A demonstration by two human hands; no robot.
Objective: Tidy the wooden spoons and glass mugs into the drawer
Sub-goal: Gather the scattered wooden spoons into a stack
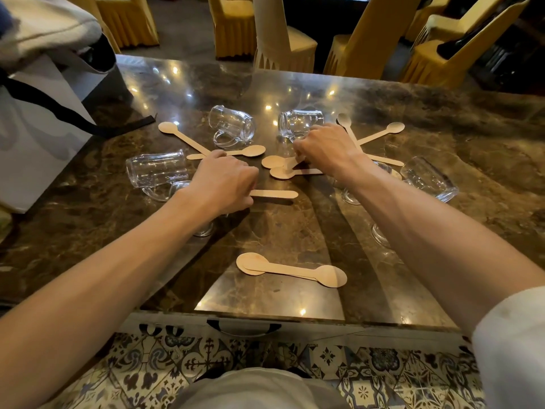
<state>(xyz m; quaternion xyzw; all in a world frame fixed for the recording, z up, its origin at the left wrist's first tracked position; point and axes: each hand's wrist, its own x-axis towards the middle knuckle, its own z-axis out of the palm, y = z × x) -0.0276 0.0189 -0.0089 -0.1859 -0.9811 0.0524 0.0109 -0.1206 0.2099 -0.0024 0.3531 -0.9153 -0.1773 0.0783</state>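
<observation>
Flat wooden spoons and glass mugs lie scattered on a dark marble table point(295, 225). My left hand point(225, 181) is closed around a wooden spoon whose handle point(275, 194) sticks out to the right. My right hand point(326, 150) pinches the handles of two overlapping spoons point(278, 168) at the table's middle. Two stacked spoons point(290, 270) lie near the front edge. Mugs lie on their sides at the left point(156, 169), back middle point(233, 124), back right point(299, 122) and far right point(429, 178). More glass shows under both forearms. The drawer handle point(243, 327) sits below the front edge.
A grey bag with a black strap point(44, 119) stands on the table's left side. Yellow-covered chairs point(283, 39) line the far side. More spoons point(380, 134) fan out at the back right. Patterned floor tiles point(206, 358) lie below.
</observation>
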